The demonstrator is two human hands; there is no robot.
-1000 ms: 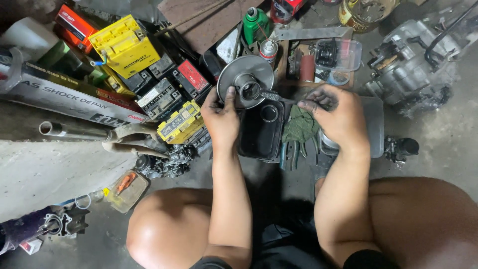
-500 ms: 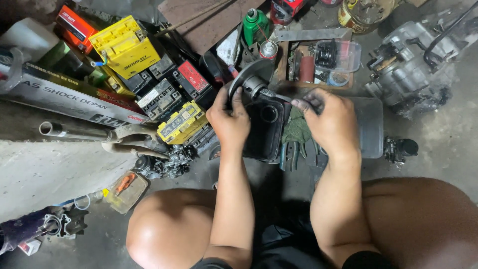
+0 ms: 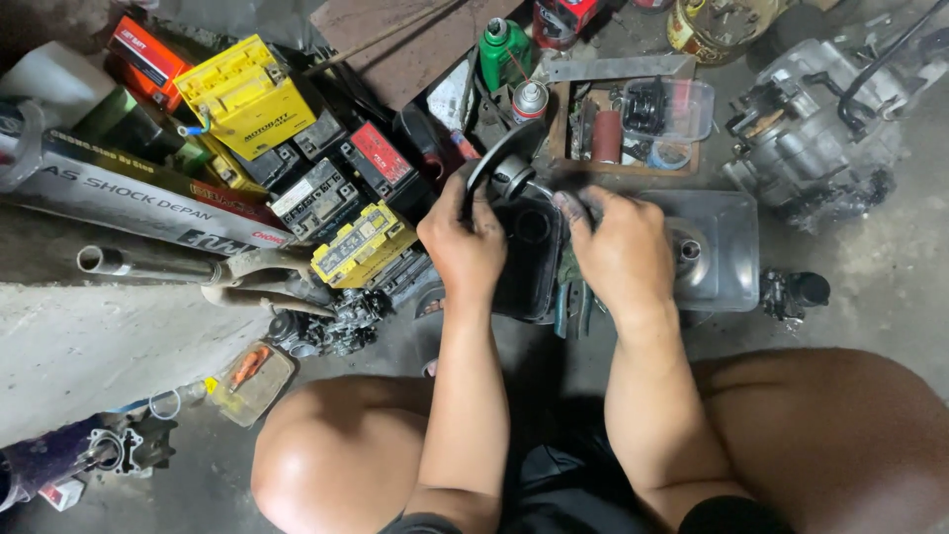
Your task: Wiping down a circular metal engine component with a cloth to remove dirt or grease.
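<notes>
Batteries (image 3: 297,158) packed tight on the left, little room there. Left hand (image 3: 463,242) grips the round metal disc part (image 3: 502,168), tilted on edge over the dark tray (image 3: 529,262); right hand (image 3: 623,252) just beside, fingers (image 3: 573,210) pinching its hub. Engine block (image 3: 816,133) far right, bare floor (image 3: 890,297) below it.

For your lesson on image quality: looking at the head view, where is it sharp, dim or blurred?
Head view: the left hand and right hand read clearly, the right's fingertips slightly motion-blurred; the tilted metal disc is dark, edge-on; the yellow battery is bright and crisp; the grey tray shows a soft sheen; corners are dim.
</notes>
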